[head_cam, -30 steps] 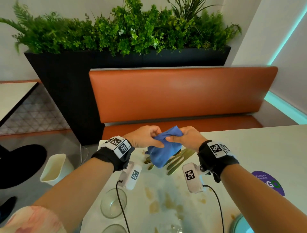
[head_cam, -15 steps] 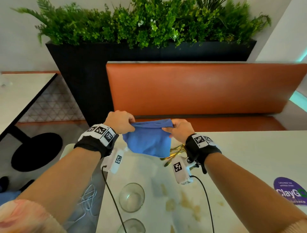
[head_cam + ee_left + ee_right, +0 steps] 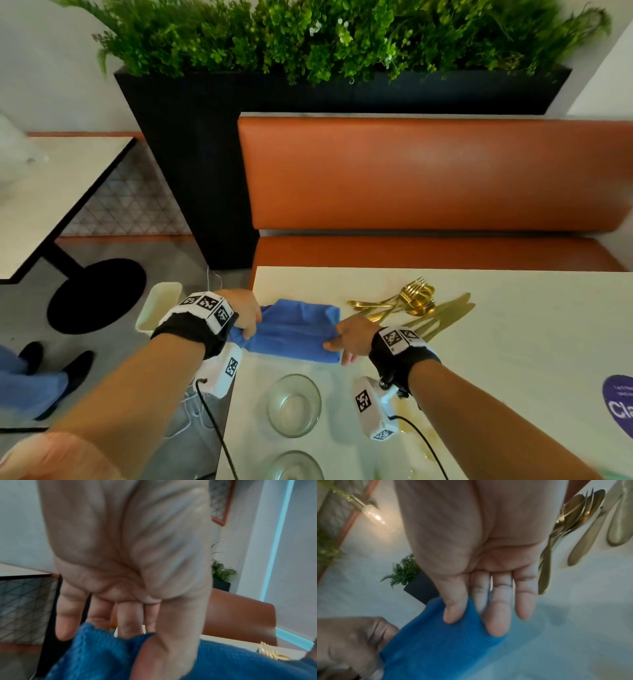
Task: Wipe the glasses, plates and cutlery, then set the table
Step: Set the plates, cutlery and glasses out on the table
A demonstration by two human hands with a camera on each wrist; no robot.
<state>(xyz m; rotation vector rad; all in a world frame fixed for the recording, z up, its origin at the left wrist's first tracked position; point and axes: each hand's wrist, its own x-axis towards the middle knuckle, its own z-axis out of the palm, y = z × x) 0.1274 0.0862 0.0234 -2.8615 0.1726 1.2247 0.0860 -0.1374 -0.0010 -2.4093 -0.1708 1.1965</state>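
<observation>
A folded blue cloth (image 3: 294, 330) lies stretched near the far left corner of the pale table (image 3: 534, 342). My left hand (image 3: 245, 317) pinches its left end between thumb and fingers; the left wrist view shows the thumb (image 3: 171, 642) pressed on the cloth (image 3: 102, 655). My right hand (image 3: 349, 337) pinches the right end, thumb (image 3: 453, 608) over the cloth (image 3: 436, 649). Gold forks, spoons and knives (image 3: 411, 305) lie in a pile just right of the cloth. Two clear glasses (image 3: 294, 404) (image 3: 294, 467) stand nearer to me.
An orange bench (image 3: 428, 171) runs behind the table, with a black planter of greenery (image 3: 308, 89) behind it. A white bin (image 3: 157, 305) stands on the floor at the table's left edge. A purple sticker (image 3: 618, 404) is at the right. Someone's dark shoes (image 3: 58, 366) are at far left.
Both hands have lowered the cloth from mid-air down onto the table and pulled it out flat between them. The cutlery pile is now uncovered beside it.
</observation>
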